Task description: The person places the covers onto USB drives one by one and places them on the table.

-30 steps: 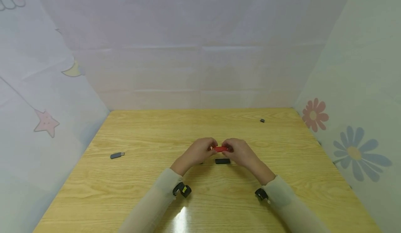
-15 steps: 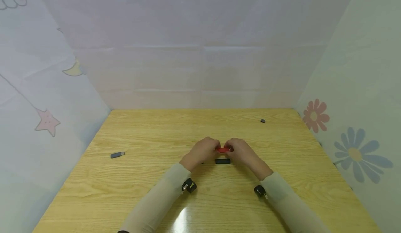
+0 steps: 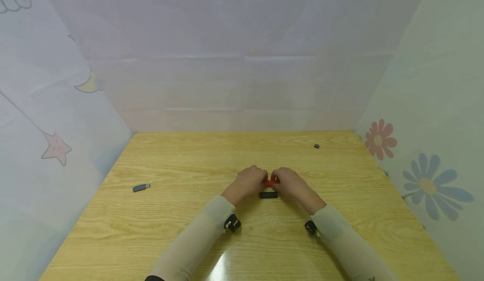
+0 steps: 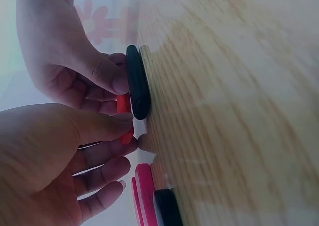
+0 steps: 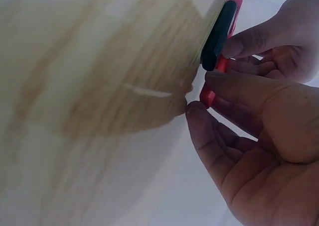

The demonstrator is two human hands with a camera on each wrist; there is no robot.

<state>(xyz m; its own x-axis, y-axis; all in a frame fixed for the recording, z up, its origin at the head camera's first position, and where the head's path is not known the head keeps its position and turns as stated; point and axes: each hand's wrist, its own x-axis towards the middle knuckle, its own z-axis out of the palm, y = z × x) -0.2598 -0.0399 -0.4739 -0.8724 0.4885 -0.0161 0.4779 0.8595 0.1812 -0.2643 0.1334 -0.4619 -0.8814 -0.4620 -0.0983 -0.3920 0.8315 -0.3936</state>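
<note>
Both hands meet near the middle of the table over a small red USB stick (image 3: pixel 270 183), of which only part shows between the fingers. My left hand (image 3: pixel 247 182) pinches its left end between thumb and fingers. At the other end, my right hand (image 3: pixel 290 183) pinches it too; the right wrist view shows the red end (image 5: pixel 208 95) by the thumb. Fingers hide its plug end. Just on the near side lies a black stick (image 3: pixel 268 195), apart from the hands in the head view.
A grey USB stick (image 3: pixel 141 187) with a silver plug lies at the left. A tiny dark piece (image 3: pixel 316 146) sits at the back right. Beyond my left hand, the left wrist view shows a pink-red stick (image 4: pixel 144 193) and another black one (image 4: pixel 168 207). Patterned sheets wall the table.
My left hand has shifted right, closer to the right hand, covering the red USB stick's left end. The stick has come slightly right and nearer to me. The black stick stays put.
</note>
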